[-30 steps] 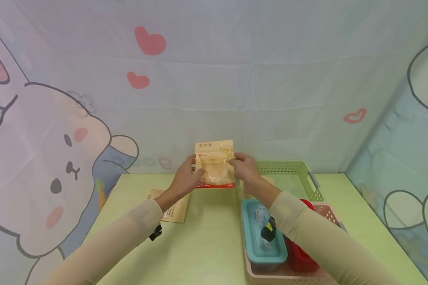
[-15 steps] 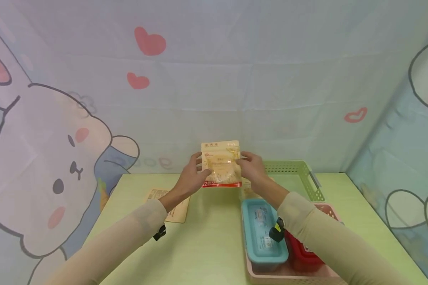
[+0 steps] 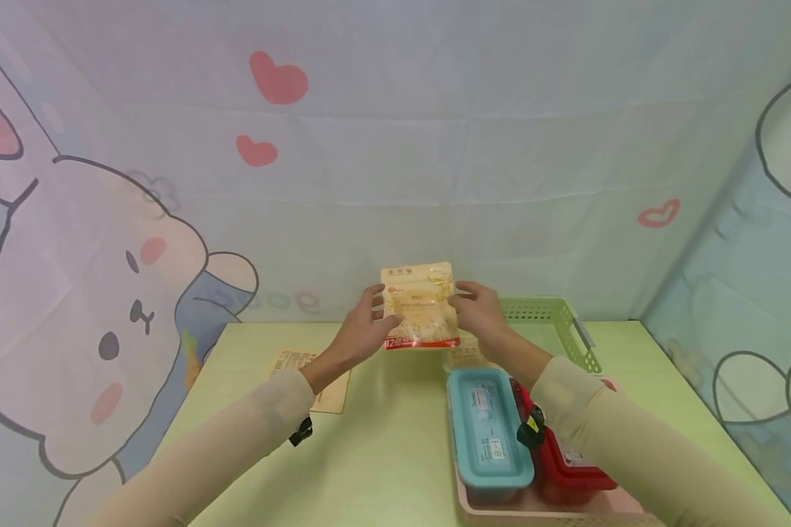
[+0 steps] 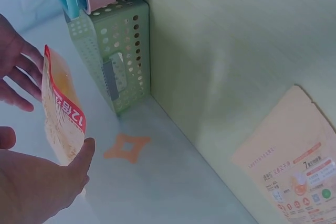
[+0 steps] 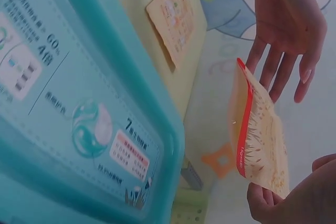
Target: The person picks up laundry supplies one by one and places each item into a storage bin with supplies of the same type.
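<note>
A cream pouch [image 3: 418,307] with a red bottom strip is held up above the far edge of the table, its front facing me. My left hand [image 3: 364,333] holds its left side, thumb on the front and fingers at the edge. The right hand [image 3: 483,316] pinches the opposite side near mid-height. In the left wrist view the pouch [image 4: 65,114] appears nearly edge-on, with the left thumb against it. The right wrist view shows the pouch [image 5: 262,135] between both hands, its lower edge towards the camera. Some fingers are hidden behind the pouch.
Another cream pouch [image 3: 331,391] lies flat on the table at left, partly under the left arm. At right, a pink basket [image 3: 477,516] holds a teal-lidded box [image 3: 491,432] and a red container [image 3: 570,468]. Behind it stands a green basket [image 3: 543,311] with a pouch [image 3: 466,355] in it.
Both hands have shifted a little to the right together, carrying the pouch. The grip looks the same. The pouch on the table has stayed put.
</note>
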Action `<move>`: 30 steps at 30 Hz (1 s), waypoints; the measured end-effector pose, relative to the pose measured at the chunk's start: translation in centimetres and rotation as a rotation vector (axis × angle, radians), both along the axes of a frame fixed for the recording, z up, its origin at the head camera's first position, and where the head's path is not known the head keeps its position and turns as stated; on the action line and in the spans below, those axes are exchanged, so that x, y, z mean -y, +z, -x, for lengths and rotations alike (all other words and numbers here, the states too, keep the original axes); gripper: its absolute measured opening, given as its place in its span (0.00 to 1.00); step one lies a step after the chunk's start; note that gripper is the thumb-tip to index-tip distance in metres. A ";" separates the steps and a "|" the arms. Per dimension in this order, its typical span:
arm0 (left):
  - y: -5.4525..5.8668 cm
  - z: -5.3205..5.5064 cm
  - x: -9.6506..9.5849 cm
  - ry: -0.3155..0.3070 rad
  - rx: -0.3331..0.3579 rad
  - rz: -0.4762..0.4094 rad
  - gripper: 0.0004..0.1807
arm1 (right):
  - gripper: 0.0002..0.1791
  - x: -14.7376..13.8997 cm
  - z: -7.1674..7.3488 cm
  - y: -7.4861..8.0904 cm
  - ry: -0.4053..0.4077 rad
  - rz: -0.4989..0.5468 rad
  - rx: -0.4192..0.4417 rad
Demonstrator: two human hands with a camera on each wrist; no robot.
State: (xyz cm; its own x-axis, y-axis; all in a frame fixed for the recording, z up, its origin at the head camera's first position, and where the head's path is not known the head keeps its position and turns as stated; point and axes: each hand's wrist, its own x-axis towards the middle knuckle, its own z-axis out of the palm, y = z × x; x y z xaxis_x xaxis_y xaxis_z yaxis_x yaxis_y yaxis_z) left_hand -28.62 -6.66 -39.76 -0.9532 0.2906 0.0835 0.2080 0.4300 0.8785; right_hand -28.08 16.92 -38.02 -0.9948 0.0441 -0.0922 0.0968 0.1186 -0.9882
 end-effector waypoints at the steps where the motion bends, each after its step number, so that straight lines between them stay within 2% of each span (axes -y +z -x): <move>1: 0.0 0.0 -0.2 -0.003 0.001 -0.002 0.41 | 0.31 -0.2 0.0 0.0 0.000 -0.004 -0.001; 10: -0.2 -0.2 -1.9 -0.031 -0.005 -0.012 0.41 | 0.29 -1.8 -0.1 0.1 -0.004 -0.074 -0.011; 19: 0.0 -0.3 -2.8 -0.059 0.026 -0.040 0.41 | 0.31 -3.1 0.1 0.5 0.023 -0.134 0.010; 25: 0.1 0.1 -2.9 -0.077 0.052 -0.112 0.43 | 0.32 -3.3 0.1 0.9 0.045 -0.130 0.031; 30: -0.2 0.5 -3.1 -0.122 0.067 -0.203 0.42 | 0.32 -3.8 0.1 1.0 0.050 -0.149 0.038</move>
State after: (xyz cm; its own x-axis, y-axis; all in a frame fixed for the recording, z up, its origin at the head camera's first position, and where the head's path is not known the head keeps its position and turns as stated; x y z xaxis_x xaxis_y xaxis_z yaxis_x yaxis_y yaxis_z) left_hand -29.10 -3.59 -39.92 -0.9175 0.3875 0.0893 0.1856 0.2187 0.9580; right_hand -28.22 20.70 -37.03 -0.9920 0.0105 -0.1254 0.1236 0.2690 -0.9552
